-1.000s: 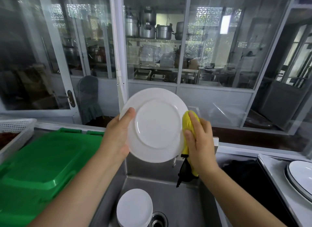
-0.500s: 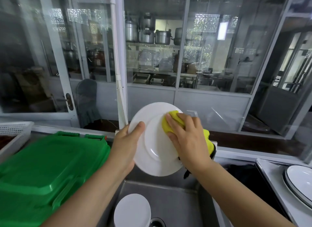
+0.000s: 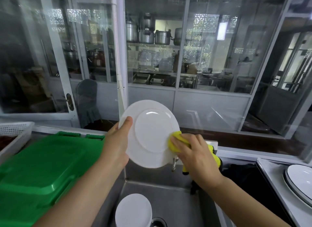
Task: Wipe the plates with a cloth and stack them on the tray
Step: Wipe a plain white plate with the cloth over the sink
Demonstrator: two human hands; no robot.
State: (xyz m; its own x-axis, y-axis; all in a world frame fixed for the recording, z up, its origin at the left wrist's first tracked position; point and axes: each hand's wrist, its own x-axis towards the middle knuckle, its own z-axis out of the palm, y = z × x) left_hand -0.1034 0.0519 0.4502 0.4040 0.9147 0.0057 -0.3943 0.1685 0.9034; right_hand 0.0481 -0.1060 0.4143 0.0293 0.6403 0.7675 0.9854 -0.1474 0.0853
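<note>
Plate [image 3: 152,133]: white, held upright over the sink [image 3: 168,201], underside toward the camera.
Left hand [image 3: 116,145]: grips the plate's left rim, thumb on the underside.
Right hand [image 3: 194,155]: presses a yellow cloth [image 3: 177,140] on the plate's lower right rim.
Sink: stacked white plates [image 3: 133,210] at its near edge.
Left of sink: green crate [image 3: 42,167].
Worktop [image 3: 276,181], right edge: dark-rimmed plates [image 3: 298,181].

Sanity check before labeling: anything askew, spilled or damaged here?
Nothing stands out. Left hand holds the plate upright over the sink; right hand presses the cloth on its lower right rim. No chips or spills visible.
</note>
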